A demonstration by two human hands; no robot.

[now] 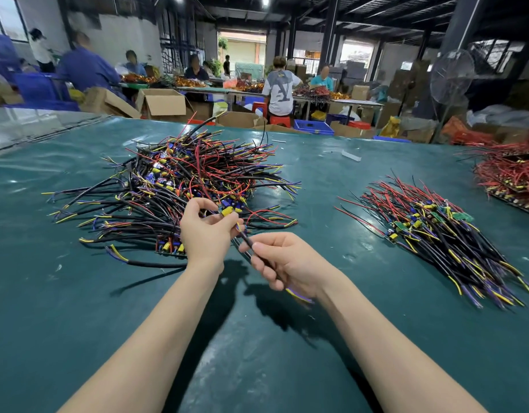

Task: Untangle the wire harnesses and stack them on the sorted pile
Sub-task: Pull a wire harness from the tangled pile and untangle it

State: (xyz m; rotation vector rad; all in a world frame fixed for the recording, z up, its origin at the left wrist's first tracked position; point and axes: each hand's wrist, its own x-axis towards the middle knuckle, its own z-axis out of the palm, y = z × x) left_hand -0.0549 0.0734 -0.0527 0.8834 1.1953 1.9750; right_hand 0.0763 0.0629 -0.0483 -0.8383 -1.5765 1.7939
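A wide bench covered with a dark green sheet (78, 293) is carrying everything here. The big tangled pile of black, red, yellow and purple wire harnesses (185, 180) is lying in the left half of the bench, toward the far edge, with loose ends sticking out to all sides. The smaller sorted pile of the same harnesses (436, 234) is lying in the right half, well apart from the tangled one, and its wires are all running in one direction. A heap of mostly red wires (507, 174) is sitting at the right edge of the bench. Near the front of the tangled pile, the left hand (202, 234) is pinching the end of one black-cabled harness (246, 240) where its yellow component is sitting. The right hand (282, 260) is curling its fingers around the black cable of this same harness, just beside the left hand, and blurred yellow and purple wire ends are coming out under the palm. A small white scrap (351, 155) is lying near the far edge.
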